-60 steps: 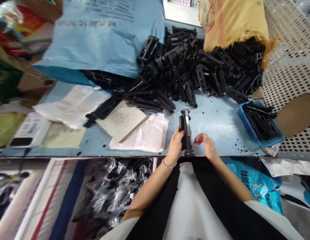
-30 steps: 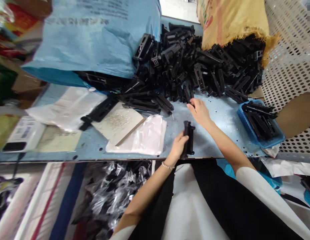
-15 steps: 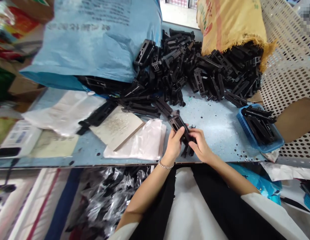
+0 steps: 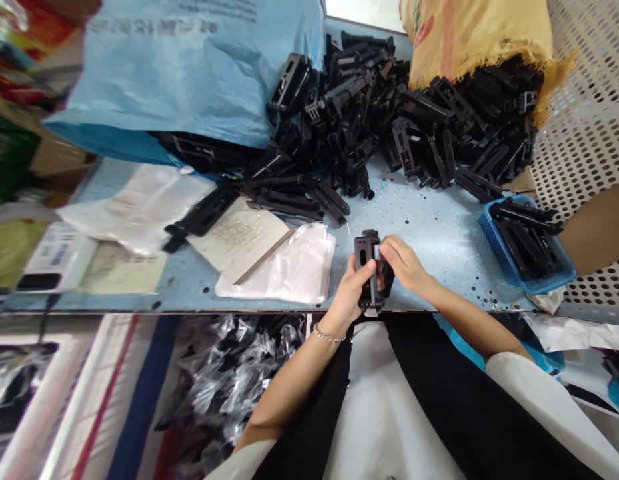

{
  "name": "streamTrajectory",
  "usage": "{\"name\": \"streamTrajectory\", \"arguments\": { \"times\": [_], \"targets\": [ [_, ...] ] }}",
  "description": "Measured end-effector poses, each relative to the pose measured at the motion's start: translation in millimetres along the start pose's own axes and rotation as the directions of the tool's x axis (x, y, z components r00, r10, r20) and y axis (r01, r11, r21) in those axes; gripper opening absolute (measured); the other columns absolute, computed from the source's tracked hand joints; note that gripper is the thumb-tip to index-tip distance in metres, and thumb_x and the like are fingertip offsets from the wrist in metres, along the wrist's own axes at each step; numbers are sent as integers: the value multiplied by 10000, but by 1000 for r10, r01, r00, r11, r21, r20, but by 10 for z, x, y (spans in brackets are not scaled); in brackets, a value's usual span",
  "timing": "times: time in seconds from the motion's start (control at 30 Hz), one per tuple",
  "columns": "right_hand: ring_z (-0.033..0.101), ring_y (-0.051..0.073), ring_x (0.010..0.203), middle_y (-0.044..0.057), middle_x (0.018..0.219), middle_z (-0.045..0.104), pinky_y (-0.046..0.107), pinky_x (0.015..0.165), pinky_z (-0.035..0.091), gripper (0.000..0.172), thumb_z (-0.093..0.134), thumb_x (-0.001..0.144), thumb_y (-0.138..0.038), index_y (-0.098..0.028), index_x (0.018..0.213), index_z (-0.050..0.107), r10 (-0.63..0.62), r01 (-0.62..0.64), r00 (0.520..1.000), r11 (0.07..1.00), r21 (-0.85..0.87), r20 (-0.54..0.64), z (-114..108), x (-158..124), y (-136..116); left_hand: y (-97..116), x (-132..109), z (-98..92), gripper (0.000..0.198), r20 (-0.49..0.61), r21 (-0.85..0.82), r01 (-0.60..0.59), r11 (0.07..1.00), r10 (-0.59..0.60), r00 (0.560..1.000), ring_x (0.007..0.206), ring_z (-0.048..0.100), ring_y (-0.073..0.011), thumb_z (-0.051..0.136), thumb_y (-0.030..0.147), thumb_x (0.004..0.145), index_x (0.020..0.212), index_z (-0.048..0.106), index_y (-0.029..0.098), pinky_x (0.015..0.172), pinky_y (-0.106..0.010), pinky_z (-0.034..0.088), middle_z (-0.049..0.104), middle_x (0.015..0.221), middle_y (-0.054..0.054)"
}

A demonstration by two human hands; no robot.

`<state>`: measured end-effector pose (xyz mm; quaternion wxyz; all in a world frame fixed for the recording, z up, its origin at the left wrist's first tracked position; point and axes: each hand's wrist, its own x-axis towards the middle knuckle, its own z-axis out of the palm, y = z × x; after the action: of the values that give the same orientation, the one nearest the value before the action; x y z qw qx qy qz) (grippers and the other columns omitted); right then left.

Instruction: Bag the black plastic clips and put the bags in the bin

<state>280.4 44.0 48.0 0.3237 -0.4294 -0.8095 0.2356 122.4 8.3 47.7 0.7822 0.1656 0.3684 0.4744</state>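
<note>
My left hand [image 4: 350, 288] is closed round a black slotted plastic part [image 4: 363, 252], its thumb across the front. The part stands nearly upright in the view, close to the table's front edge. At its right side is my right hand [image 4: 406, 265], fingers bent together with the tips against the part. What lies under those fingertips is partly hidden. Beyond both hands spreads a heap of similar black parts [image 4: 352, 100]. Left of my left hand lies a stack of clear plastic bags [image 4: 304, 267], with a beige board [image 4: 244, 233] partly on it.
A large blue sack [image 4: 189, 80] stands at the back left, a yellow woven sack [image 4: 479, 33] at the back right. At the right, a blue basket [image 4: 549, 283] holds several black parts beside a perforated white panel [image 4: 589, 153]. Bagged parts [image 4: 229, 373] lie below the table edge.
The black part has come nearer the table's front edge and turned from slanted to nearly upright. My right hand has shifted up along its right side. The camera view has moved slightly.
</note>
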Motion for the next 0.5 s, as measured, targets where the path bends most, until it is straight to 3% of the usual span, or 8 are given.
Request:
{"name": "streamTrajectory", "arguments": {
  "times": [0.13, 0.2, 0.3, 0.4, 0.43, 0.5],
  "targets": [
    [500, 245, 793, 57, 823, 610, 417, 707, 397, 406, 396, 1035, -534, -247, 825, 591, -262, 280, 958, 941, -191, 113, 161, -275, -163, 99, 38, -54, 512, -49, -12, -36, 999, 35, 998, 557, 526, -69, 845, 529, 705, 898, 503, 202, 513, -200, 442, 611, 756, 30],
    [516, 264, 811, 69, 834, 620, 427, 692, 400, 344, 448, 1022, -478, -258, 817, 614, -296, 319, 947, 913, -255, 128, 240, -388, -215, 110, 45, -62, 499, -57, 33, -14, 999, 16, 998, 581, 551, -82, 818, 562, 724, 897, 531, 193, 535, -210, 459, 622, 768, 17],
    [543, 267, 841, 70, 820, 614, 427, 717, 433, 329, 436, 1034, -401, -262, 796, 615, -213, 259, 957, 934, -247, 197, 301, -388, -223, 91, 130, -164, 500, -132, 187, -67, 980, 93, 987, 659, 622, -131, 781, 579, 757, 984, 566, 189, 615, -249, 508, 645, 794, 6],
    [566, 233, 858, 55, 842, 625, 391, 777, 468, 323, 409, 1058, -394, -235, 880, 626, -98, 151, 960, 970, -192, 261, 233, -73, 27, 39, 329, -386, 506, -223, 380, -203, 903, 303, 927, 832, 678, -177, 789, 445, 775, 1144, 531, 214, 749, -286, 542, 665, 903, -3],
    [574, 224, 881, 60, 885, 638, 385, 809, 476, 309, 400, 1063, -391, -224, 941, 630, -45, 89, 974, 977, -192, 222, 177, 106, 189, 3, 397, -456, 514, -237, 456, -225, 861, 361, 902, 920, 683, -193, 785, 394, 776, 1181, 523, 218, 820, -308, 547, 671, 966, -17],
    [573, 255, 1050, 112, 1085, 644, 431, 924, 475, 277, 398, 1060, -366, -212, 1131, 616, 89, -93, 996, 959, -267, -30, 28, 541, 604, -110, 494, -545, 502, -209, 614, -222, 757, 427, 880, 1116, 651, -233, 758, 328, 790, 1226, 540, 212, 1000, -381, 507, 669, 1119, -63]
  ]
}}
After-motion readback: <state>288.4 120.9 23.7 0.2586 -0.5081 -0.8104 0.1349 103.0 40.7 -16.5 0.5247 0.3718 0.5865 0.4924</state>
